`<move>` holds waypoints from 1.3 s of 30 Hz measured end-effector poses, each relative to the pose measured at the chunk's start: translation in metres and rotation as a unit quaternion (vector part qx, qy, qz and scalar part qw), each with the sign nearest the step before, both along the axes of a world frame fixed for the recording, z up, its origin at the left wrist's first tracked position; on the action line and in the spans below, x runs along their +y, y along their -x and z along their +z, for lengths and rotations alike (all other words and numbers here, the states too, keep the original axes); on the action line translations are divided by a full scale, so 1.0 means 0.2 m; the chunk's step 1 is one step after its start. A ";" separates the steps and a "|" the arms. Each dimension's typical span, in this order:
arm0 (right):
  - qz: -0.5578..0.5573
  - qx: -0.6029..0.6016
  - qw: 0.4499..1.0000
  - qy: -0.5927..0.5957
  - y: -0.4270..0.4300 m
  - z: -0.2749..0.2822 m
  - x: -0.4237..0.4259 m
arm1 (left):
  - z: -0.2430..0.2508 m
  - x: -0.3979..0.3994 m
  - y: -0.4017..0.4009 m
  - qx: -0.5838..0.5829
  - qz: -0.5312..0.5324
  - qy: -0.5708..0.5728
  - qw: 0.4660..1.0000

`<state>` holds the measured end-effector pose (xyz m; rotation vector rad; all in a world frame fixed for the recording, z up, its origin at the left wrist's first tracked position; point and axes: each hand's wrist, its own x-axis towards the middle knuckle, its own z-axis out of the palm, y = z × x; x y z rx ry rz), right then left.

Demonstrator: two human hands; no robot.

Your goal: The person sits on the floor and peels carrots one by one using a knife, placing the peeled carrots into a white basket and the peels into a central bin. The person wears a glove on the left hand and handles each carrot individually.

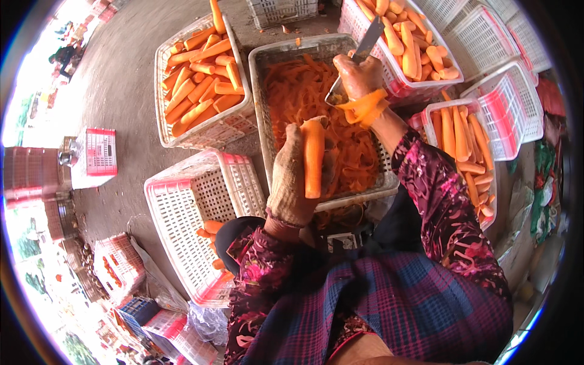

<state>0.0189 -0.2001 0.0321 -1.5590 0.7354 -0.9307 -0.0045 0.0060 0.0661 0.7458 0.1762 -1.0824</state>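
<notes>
My left hand, in a knitted work glove, grips a peeled carrot above a worn plastic crate. Orange carrot peelings fill much of that crate. My bare right hand is closed round a tool whose flat metal blade sticks out past the fist, over the crate's far right corner. A second metal edge shows below the fist; the tool's handle is hidden. Carrot peel is looped around my right wrist. The blade and the held carrot are apart.
Crates of peeled carrots stand at the upper left, upper right and right. At the left, a tilted white and red crate holds several carrots. Stacked crates rise at the far right. A person is far off at the upper left.
</notes>
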 end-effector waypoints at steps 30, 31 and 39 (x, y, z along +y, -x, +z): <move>0.148 -0.070 0.985 -0.051 0.12 0.08 0.25 | -0.16 0.04 -0.04 0.105 0.097 0.059 0.988; 0.173 -0.051 0.981 -0.071 0.14 0.09 0.31 | -0.18 0.04 -0.04 0.097 0.103 0.074 0.987; 0.218 -0.003 0.976 -0.017 0.23 0.14 0.51 | -0.23 0.02 -0.01 -0.163 0.080 -0.063 0.981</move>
